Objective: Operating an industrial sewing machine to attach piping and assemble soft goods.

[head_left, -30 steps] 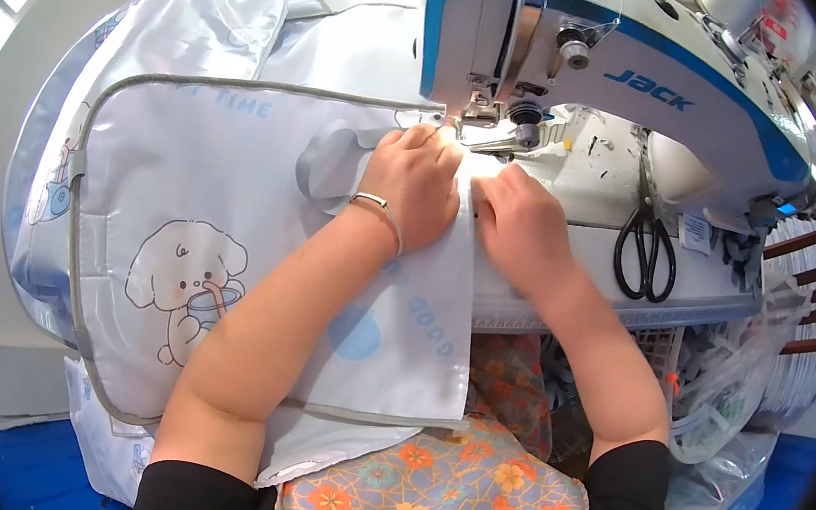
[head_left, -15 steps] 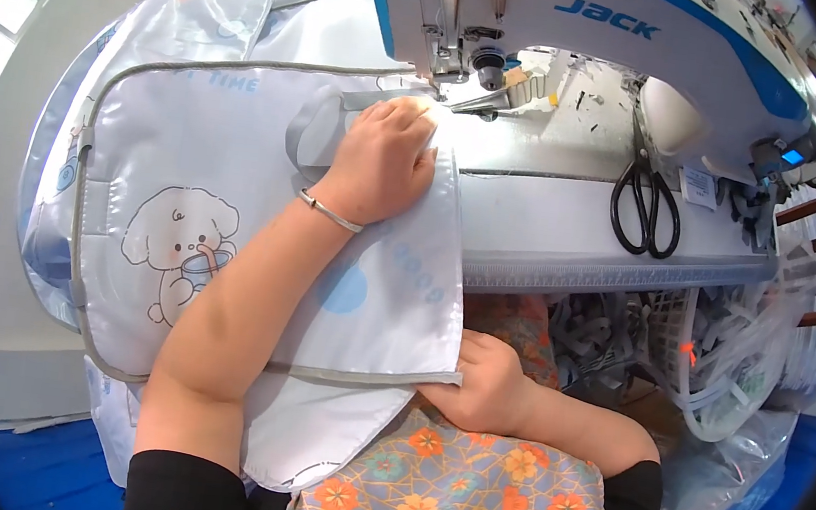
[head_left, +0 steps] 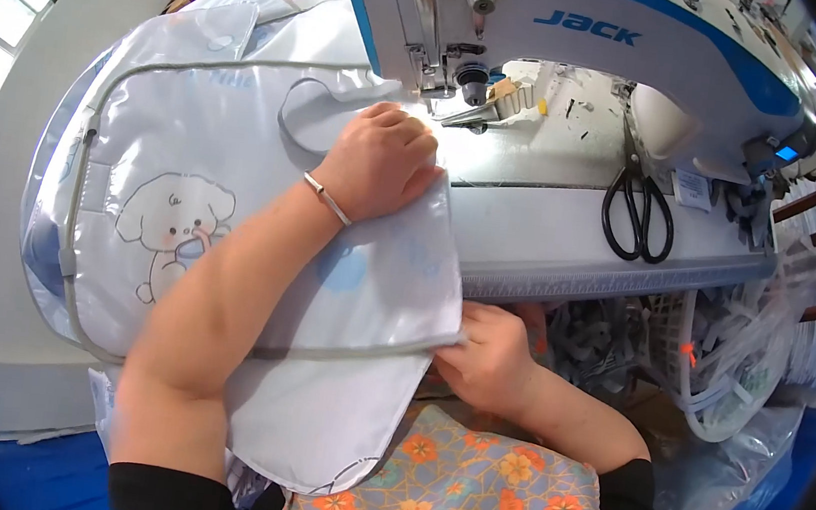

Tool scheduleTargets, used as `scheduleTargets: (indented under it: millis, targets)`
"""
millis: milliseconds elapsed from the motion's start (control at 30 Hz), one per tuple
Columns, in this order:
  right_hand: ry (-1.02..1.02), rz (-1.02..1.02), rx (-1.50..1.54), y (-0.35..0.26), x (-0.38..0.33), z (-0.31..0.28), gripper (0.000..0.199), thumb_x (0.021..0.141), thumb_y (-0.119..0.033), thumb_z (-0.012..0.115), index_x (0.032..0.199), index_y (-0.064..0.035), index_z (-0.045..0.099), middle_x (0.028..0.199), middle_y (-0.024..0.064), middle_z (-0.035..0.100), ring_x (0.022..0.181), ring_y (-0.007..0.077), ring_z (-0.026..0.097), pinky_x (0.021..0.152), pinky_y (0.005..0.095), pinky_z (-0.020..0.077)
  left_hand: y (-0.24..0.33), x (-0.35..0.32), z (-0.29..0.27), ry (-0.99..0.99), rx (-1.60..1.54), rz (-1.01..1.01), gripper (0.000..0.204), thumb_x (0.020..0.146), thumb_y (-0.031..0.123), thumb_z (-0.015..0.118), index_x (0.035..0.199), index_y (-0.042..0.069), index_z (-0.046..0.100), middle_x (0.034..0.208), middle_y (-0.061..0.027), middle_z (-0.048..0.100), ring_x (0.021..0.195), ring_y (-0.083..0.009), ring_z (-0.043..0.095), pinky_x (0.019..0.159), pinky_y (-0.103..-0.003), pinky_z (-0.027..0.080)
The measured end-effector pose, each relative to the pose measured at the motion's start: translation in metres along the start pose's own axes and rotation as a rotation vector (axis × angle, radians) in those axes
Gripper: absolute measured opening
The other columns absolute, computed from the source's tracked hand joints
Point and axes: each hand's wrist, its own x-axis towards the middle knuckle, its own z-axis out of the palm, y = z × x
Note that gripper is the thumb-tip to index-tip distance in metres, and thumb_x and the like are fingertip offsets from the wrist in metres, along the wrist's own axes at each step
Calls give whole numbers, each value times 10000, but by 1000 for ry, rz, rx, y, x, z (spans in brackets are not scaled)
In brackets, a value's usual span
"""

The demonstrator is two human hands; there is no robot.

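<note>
While the left hand [head_left: 379, 159] lies flat with fingers curled loosely on the pale quilted cover [head_left: 224, 194] (puppy print, grey piping) beside the sewing machine [head_left: 554, 30], the right hand [head_left: 487, 357] pinches its lower edge below the tabletop [head_left: 553, 221], scissors [head_left: 640, 206] nearby.

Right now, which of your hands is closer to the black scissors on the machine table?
Right. The right hand grips the fabric's lower edge below the table front, down-left of the scissors. The left hand presses the pale blue fabric by the needle, farther left.
</note>
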Motion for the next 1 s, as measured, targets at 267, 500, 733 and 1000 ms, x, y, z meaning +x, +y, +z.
scheduleTargets:
  millis: [267,500,733,1000]
  targets:
    - [10,13,25,21,6,-4,245,690,22,726,934,2,715,987,166,718,927,358,706,815,407,582,-8,4,-3,65,78,25,151,828,193,711,905,68,676,946,-78,681,861,-270,644,859,-394,523]
    - [3,61,46,37,12,-4,260,728,34,720,988,17,718,1031,199,713,979,381,695,845,421,575,-25,3,-8,2,158,140,128,847,209,699,844,89,654,914,-43,662,866,-236,638,823,-370,517]
    - [23,127,66,44,18,1,260,740,14,709,998,-17,715,1002,168,705,968,349,689,820,416,577,26,-3,-28,-285,96,-19,138,812,159,637,911,63,640,940,-80,654,947,-249,636,851,-371,525]
    - [36,60,-13,41,15,-2,289,692,69,689,967,-19,712,1008,188,716,990,368,698,847,427,577,52,-36,-20,-95,152,-106,497,781,60,629,1277,43,612,1223,-145,583,1118,-314,598,855,-406,558]
